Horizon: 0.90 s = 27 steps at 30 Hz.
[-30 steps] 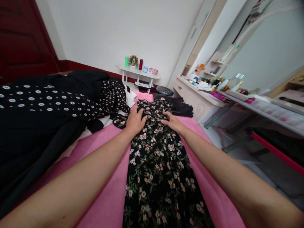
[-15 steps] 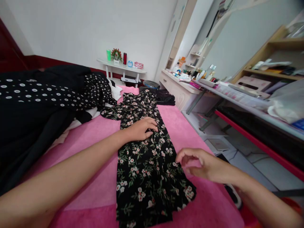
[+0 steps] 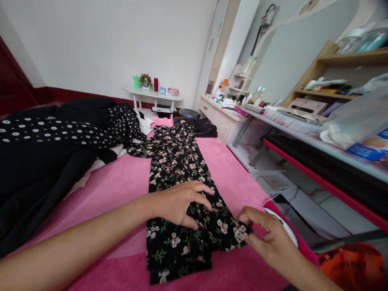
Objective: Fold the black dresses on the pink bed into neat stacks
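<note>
A black dress with pink and white flowers [image 3: 172, 173] lies lengthwise on a pink bedspread [image 3: 127, 190], one sleeve sticking out to the left. Over its lower part rests my left hand [image 3: 182, 202], palm down, fingers spread and curved; whether it presses on the cloth I cannot tell. At the right corner of the hem, my right hand [image 3: 260, 230] pinches the dress's edge between thumb and fingers.
On the left is a heap of black and dotted clothes [image 3: 69, 133]. Folded dark clothes [image 3: 204, 127] lie beyond the dress. To the right stand a cluttered table [image 3: 291, 125] and a wooden shelf [image 3: 336, 60]. A small white table [image 3: 154, 93] stands by the wall.
My left hand has moved down the dress towards the hem. My right hand has moved down along the dress and closed on the hem's corner.
</note>
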Each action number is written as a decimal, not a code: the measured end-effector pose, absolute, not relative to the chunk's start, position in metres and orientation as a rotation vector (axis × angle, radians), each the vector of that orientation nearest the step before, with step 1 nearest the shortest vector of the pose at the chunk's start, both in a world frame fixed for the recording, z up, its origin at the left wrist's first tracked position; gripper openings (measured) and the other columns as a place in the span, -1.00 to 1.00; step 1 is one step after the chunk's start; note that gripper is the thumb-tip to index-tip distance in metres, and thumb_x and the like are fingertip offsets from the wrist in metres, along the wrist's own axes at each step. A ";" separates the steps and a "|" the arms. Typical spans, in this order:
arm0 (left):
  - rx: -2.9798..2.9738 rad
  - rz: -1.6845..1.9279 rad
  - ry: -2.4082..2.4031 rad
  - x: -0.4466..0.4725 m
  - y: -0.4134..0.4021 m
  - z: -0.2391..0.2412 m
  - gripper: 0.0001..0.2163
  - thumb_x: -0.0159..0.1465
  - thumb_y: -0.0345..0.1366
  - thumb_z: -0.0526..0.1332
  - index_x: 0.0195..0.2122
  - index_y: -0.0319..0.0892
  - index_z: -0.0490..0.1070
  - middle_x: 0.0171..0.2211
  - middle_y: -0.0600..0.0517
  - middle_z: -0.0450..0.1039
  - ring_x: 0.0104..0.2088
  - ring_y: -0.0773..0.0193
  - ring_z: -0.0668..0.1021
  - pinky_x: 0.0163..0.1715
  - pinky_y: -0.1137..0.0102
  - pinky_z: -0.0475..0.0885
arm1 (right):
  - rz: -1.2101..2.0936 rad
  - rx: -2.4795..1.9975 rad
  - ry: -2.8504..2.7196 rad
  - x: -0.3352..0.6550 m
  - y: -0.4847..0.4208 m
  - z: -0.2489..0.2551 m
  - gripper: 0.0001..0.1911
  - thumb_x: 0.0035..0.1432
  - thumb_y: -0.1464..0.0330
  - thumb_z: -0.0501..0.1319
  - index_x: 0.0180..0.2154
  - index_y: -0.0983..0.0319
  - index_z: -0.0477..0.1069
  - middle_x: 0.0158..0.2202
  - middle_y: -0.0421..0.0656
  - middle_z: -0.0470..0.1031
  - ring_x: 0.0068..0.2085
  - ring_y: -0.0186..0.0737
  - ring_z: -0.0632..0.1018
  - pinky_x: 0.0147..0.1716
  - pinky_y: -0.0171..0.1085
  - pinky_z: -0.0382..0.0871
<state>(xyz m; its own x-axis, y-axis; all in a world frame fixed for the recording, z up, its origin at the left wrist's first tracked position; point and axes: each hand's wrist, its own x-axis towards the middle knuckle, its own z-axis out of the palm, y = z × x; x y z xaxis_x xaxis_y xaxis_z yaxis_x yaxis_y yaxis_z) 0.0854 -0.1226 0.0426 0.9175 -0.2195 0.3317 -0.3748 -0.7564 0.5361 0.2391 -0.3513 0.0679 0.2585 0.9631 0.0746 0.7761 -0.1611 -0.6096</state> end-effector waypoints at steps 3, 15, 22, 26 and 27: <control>2.458 0.456 -0.427 0.082 -0.135 0.045 -0.59 0.08 -0.19 0.36 -0.04 -0.05 0.39 0.16 -0.04 0.24 0.11 0.11 0.35 0.08 0.20 0.23 | 0.454 -1.950 -1.548 0.241 -0.352 0.070 -0.82 0.13 0.35 0.09 -0.51 0.22 0.27 -0.56 -0.26 0.31 -0.48 -0.34 0.35 -0.47 -0.38 0.17; 2.749 0.671 -0.157 0.086 -0.166 0.045 -0.32 0.08 -0.20 0.30 0.20 -0.10 0.06 0.10 -0.11 0.25 0.03 0.04 0.36 -0.01 0.14 0.32 | 0.546 -1.852 -1.326 0.225 -0.332 0.068 -0.62 0.22 0.18 0.02 -0.58 0.20 0.07 -0.58 -0.29 0.05 -0.51 -0.37 0.17 -0.53 -0.37 0.05; 2.694 0.850 -0.172 0.075 -0.154 0.057 -0.52 0.02 -0.58 0.03 -0.01 -0.14 0.26 -0.14 0.01 0.42 -0.15 0.24 0.46 -0.18 0.34 0.39 | 0.443 -2.042 -1.524 0.218 -0.331 0.075 -0.90 0.07 0.40 0.11 -0.49 0.20 0.26 -0.52 -0.27 0.33 -0.44 -0.33 0.37 -0.42 -0.40 0.21; 2.730 0.740 -0.250 0.059 -0.153 0.068 -0.62 0.04 -0.55 0.05 -0.13 -0.11 0.36 -0.25 0.06 0.44 -0.28 0.29 0.47 -0.31 0.39 0.38 | 0.562 -2.103 -1.776 0.211 -0.337 0.089 -0.86 -0.05 0.51 0.11 -0.43 0.18 0.36 -0.40 -0.25 0.46 -0.37 -0.31 0.45 -0.38 -0.40 0.25; 2.746 0.675 -0.261 0.055 -0.155 0.068 -0.65 0.04 -0.54 0.07 -0.16 -0.10 0.37 -0.29 0.07 0.45 -0.30 0.28 0.47 -0.33 0.39 0.37 | 0.600 -2.093 -1.848 0.209 -0.339 0.094 -0.85 -0.07 0.51 0.12 -0.43 0.17 0.40 -0.38 -0.24 0.48 -0.37 -0.31 0.47 -0.38 -0.40 0.26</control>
